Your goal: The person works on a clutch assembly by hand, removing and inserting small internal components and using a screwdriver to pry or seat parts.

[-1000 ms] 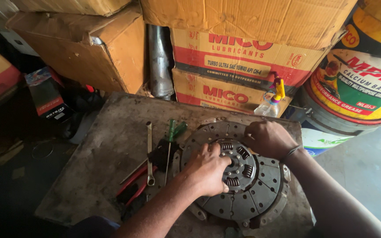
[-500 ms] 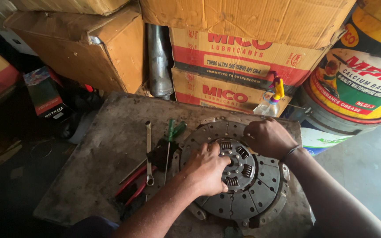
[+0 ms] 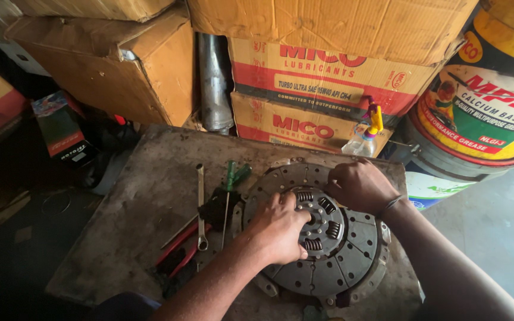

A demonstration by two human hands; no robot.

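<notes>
Both hands press down on the clutch disc (image 3: 328, 244), pinning it flat near the counter's (image 3: 132, 208) right edge. The left hand (image 3: 279, 229) curls closed over the sprung hub; the right hand (image 3: 359, 185) grips the far rim, steadying it.

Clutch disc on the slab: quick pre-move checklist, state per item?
1. Clutch disc lies flat on the work slab: ok.
2. Left hand rests on the sprung hub: ok.
3. Right hand presses on the disc's upper rim: ok.
4. Tools within reach: wrench, green-handled screwdriver and red-handled pliers lie just left of the disc: ok.
5. Whether either hand holds a small part or tool: cannot tell, the fingers curl down and hide the palms.
6. Spray bottle stands close behind the disc, at the slab's far edge: not ok, it could be knocked.
</notes>
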